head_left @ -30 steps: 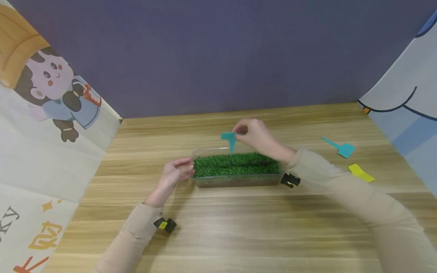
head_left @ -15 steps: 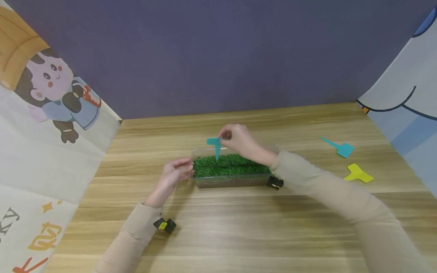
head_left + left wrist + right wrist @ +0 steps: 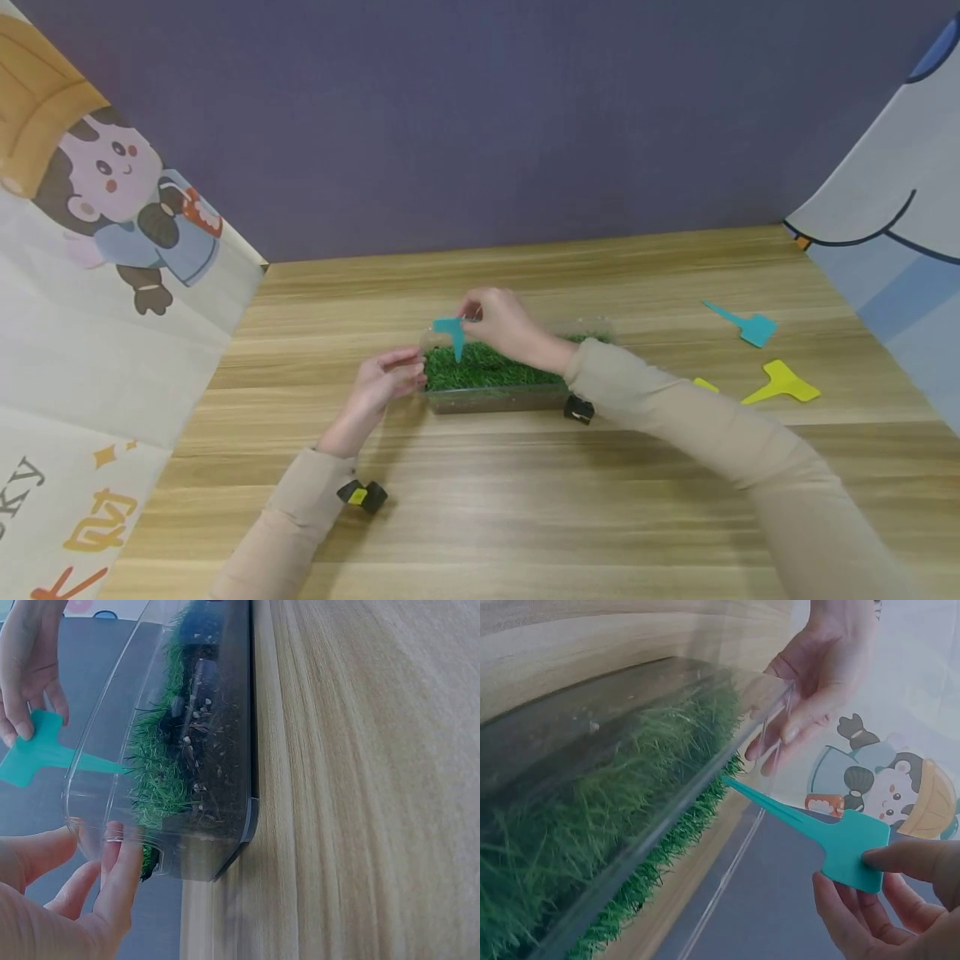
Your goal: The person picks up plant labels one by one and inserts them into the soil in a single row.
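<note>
In the head view a clear plastic box (image 3: 495,401) of dark soil and green grass (image 3: 495,367) stands on the table. My right hand (image 3: 510,329) pinches a teal T-shaped plant label (image 3: 454,333) by its broad head, between thumb and fingers. The label's point is down at the grass near the box's left end; whether it has entered the soil cannot be told. My left hand (image 3: 382,383) rests its fairly straight fingers against the box's left end wall. In the left wrist view its thumb and fingers (image 3: 124,881) touch the clear plastic.
On the right of the wooden table (image 3: 480,508) lie a second teal label (image 3: 757,330) and a yellow T-shaped label (image 3: 783,382). Another yellow piece (image 3: 705,385) shows partly behind the right sleeve. A dark panel (image 3: 480,125) stands along the back edge.
My right hand has moved left and down with the teal label, bringing its point to the grass near the left end. My left hand stays in place. More of the yellow labels shows.
</note>
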Demonstrator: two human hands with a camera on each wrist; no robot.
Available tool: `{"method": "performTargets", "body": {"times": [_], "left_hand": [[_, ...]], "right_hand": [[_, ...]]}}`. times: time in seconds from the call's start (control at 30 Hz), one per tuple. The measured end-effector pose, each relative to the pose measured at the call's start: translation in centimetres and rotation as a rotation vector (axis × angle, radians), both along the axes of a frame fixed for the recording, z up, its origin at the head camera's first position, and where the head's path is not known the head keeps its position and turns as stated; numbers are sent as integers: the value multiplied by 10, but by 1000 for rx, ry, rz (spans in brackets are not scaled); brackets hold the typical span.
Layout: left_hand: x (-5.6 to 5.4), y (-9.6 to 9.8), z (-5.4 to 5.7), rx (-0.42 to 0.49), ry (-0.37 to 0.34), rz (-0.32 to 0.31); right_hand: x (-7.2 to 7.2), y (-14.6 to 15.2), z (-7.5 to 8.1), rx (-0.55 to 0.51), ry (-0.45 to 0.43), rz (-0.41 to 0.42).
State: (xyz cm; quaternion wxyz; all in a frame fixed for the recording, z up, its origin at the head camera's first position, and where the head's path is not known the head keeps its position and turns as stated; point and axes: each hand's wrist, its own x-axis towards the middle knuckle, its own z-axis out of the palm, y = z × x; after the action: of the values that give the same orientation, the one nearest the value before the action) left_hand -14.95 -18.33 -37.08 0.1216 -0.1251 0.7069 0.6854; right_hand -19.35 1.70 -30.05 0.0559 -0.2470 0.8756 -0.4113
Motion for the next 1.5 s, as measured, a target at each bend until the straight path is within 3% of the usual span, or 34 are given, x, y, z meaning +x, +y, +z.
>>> {"method": "performTargets", "body": {"times": [0.33,1.0,1.5], "left_hand": [[-1,0,-1,-7,-1,-3],[-6,2,-1,-7,-3,5],[-5,1,0,-50,-12,-19]], "right_hand": [[1,-10,-7,-5,2,14],[0,-16,-16,77,143,60],[3,-19,-19,114,83,83]]}}
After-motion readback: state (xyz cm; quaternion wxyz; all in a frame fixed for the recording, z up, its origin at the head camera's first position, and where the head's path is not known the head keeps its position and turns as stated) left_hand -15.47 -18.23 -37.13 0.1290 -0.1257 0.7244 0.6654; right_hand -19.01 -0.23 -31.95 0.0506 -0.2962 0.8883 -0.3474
